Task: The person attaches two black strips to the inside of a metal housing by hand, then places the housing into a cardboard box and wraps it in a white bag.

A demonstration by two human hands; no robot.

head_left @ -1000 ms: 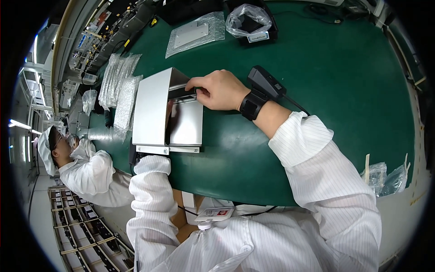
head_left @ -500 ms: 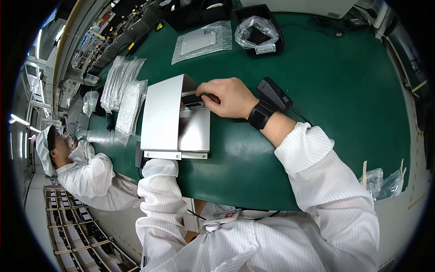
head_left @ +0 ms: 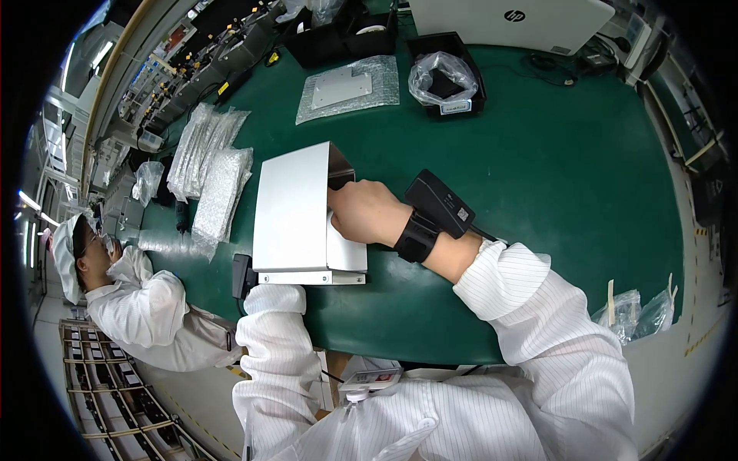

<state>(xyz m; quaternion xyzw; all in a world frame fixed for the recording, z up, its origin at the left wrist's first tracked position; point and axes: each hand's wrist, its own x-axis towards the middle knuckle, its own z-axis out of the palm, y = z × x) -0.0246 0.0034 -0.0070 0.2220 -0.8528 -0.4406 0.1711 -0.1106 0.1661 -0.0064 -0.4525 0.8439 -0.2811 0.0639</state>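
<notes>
A silver sheet-metal housing [head_left: 290, 211], bent into an open-sided box, stands at the near edge of the table. A flange with small holes [head_left: 311, 277] runs along its near bottom edge. My right hand [head_left: 367, 209] reaches into its open right side, back of the hand up; the fingers are hidden behind the metal. Whether they grip anything inside does not show. My left sleeve [head_left: 275, 319] runs up to the near end of the housing, which hides my left hand completely. Black boxes are strapped at both wrists; the right one [head_left: 441, 203] has a cable.
On the green table [head_left: 538, 169] lie bubble-wrap sleeves [head_left: 221, 192] to the left and a flat metal plate [head_left: 342, 88] on bubble wrap behind. A black bin [head_left: 473, 96] holds a plastic bag. Clear bags [head_left: 638, 315] hang at the right edge. A co-worker [head_left: 146, 300] sits left.
My right hand has moved nearer to me and deeper into the housing's open side, its fingers passing out of sight. The whole scene has shifted slightly downward in view.
</notes>
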